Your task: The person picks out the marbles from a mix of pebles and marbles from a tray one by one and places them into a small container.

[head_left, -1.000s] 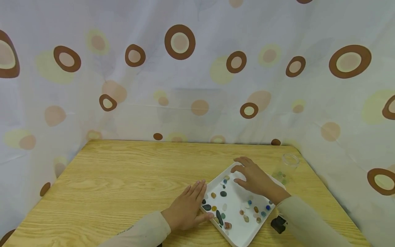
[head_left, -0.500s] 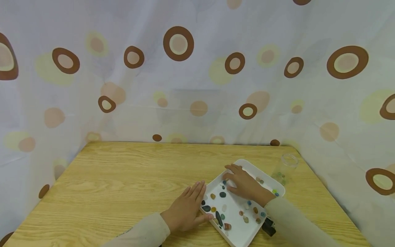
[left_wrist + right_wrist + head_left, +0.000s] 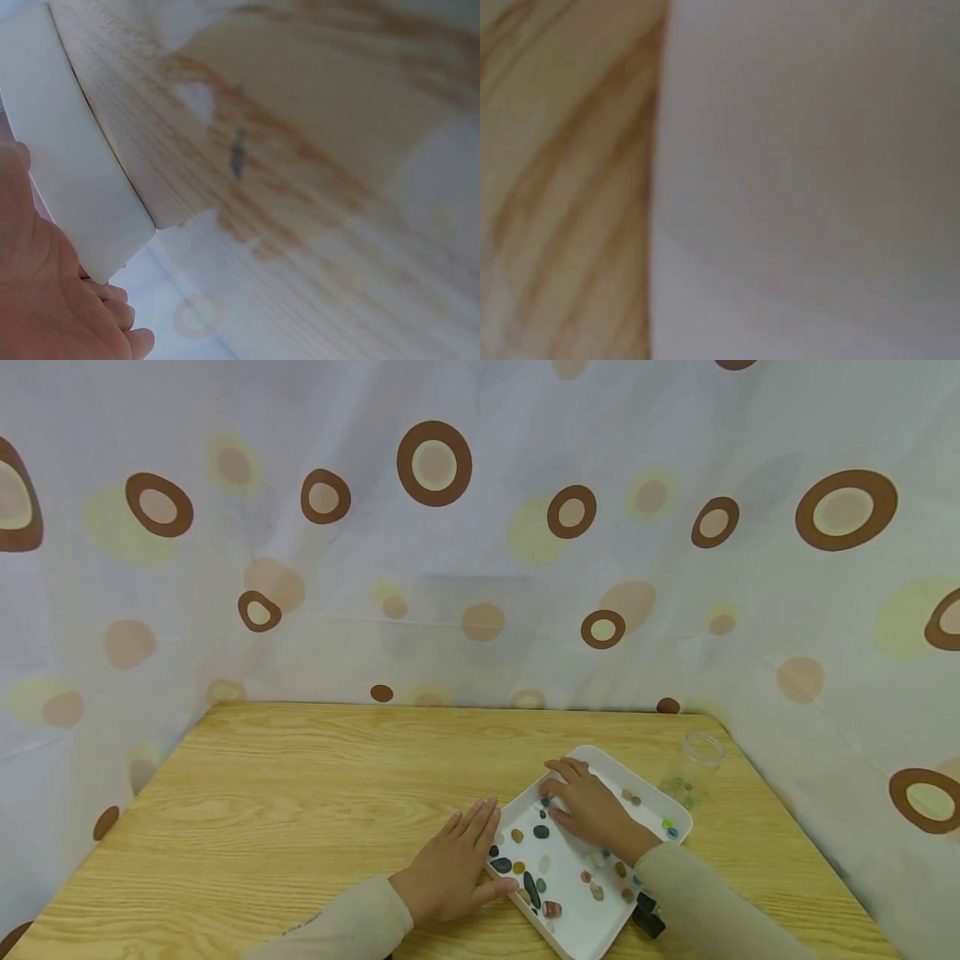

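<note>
Left hand, fingers straight, rests against the left side of the tray, presumably steadying it on the worktop; right hand bends over stones inside, any grasp indiscernible.

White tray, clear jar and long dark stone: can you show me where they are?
White tray (image 3: 567, 862): head view, on its bare floor.
Clear jar (image 3: 693, 768): head view, on its see-through wall.
Long dark stone (image 3: 532, 889): head view, on its middle.
</note>
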A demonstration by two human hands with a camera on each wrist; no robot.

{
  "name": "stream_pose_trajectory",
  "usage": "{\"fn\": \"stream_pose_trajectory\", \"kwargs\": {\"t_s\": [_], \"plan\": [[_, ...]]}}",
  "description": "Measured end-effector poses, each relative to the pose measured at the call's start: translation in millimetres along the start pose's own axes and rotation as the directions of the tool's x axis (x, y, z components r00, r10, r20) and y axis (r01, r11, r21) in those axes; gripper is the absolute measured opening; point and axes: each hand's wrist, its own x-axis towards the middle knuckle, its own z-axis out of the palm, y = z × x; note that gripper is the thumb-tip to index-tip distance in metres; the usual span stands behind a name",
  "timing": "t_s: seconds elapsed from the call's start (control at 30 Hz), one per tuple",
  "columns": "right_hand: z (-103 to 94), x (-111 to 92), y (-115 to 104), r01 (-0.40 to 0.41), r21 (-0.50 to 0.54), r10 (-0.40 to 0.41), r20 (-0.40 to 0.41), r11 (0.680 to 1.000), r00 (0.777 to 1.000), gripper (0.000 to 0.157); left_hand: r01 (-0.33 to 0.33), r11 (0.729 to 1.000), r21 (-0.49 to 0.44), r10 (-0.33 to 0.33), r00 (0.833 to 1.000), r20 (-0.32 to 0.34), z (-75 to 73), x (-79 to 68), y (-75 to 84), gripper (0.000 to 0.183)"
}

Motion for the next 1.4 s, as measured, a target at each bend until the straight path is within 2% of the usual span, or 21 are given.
{"fn": "stream_pose_trajectory", "kwargs": {"t_s": [0.47, 0.73, 0.87, 0.97, 1.4], "plan": [[4.1, -1, -3, -0.013, -0.003, 0.013, -0.032, 1.0, 0.999, 0.015, -0.001, 1.0, -0.008, 0.001, 1.0, 0.004, 0.2, -1.0, 0.8, 0.091], [0.8, -2, -1, 0.008, 0.037, -0.008, 0.013, 0.999, 1.0, 0.011, 0.003, 1.0, -0.03, -0.003, 1.0, -0.001, 0.9, -2.5, 2.5, 0.09], [-8.7, -5, 2, -0.004, 0.109, 0.001, 0.034, 0.994, 0.999, 0.009, 0.003, 0.999, -0.039, -0.003, 1.0, 0.0, 1.2, -2.8, 2.7, 0.09], [-19.1, -8, 6, -0.011, 0.136, 0.009, 0.01, 0.991, 1.0, 0.01, 0.005, 0.999, -0.043, -0.005, 1.0, 0.002, 1.7, -2.5, 2.4, 0.09], [-67.2, -36, 52, -0.06, 0.095, 0.072, -0.129, 0.994, 0.989, 0.013, 0.005, 0.999, -0.036, -0.005, 1.0, 0.006, 0.9, 0.4, 0.3, 0.09]]}}
